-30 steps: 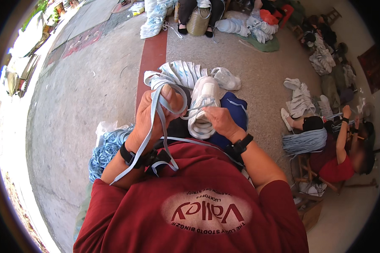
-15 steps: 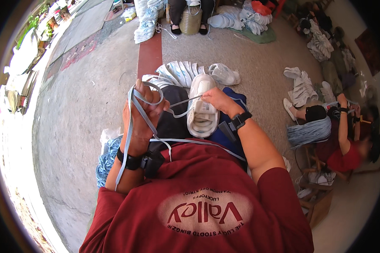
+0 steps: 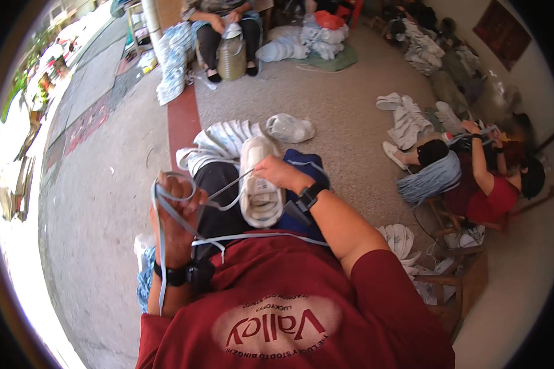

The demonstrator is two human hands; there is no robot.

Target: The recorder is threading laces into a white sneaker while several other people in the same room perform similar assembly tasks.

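The left hand (image 3: 177,212) is raised over the left thigh, its grip clenched on a bundle of pale blue laces (image 3: 166,203); loose ends hang past the wrist toward the floor. 1 lace runs taut from that hand across to the shoe (image 3: 260,184), a white sneaker lying sole-up on the lap. The right hand (image 3: 277,172) rests on the shoe's upper edge, its grip pinching the lace there.

Ahead of the knees lies a heap of white shoes (image 3: 218,138), with 1 more (image 3: 289,127) just beside it. To the left the concrete floor (image 3: 104,184) lies open out to the bright street edge. To the right a seated person (image 3: 486,184) works close by, blue laces (image 3: 431,179) at the knee. Another person (image 3: 221,24) sits at the far edge beside white piles.
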